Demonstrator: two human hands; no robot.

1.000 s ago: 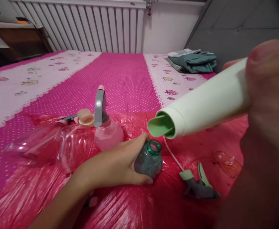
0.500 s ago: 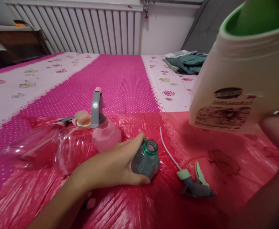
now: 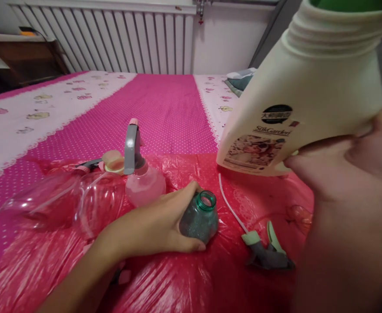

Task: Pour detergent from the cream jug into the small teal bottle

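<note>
My left hand (image 3: 173, 224) is wrapped round a small green see-through bottle (image 3: 200, 224), which stands uncapped on a red plastic sheet (image 3: 181, 278). Gripped by its lower handle side, a large cream jug (image 3: 295, 100) hangs tilted in my right hand (image 3: 344, 165); its green mouth is cut off by the top edge. A grey and pale green spray head (image 3: 266, 252) with a thin tube lies on the sheet, right of the green bottle. Just left of my left hand stands a pink spray bottle (image 3: 145, 187) with a grey trigger top.
Clear plastic bottles (image 3: 96, 204) lie on their sides at the left, with a cream round cap (image 3: 113, 161) behind them. Folded cloths (image 3: 239, 81) rest at the far right of the pink bedspread (image 3: 165, 104). A white radiator (image 3: 112, 41) lines the wall.
My right hand has brought the cream jug left and nearer the green bottle, and its mouth has risen in view. My left hand and the green bottle have stayed in place.
</note>
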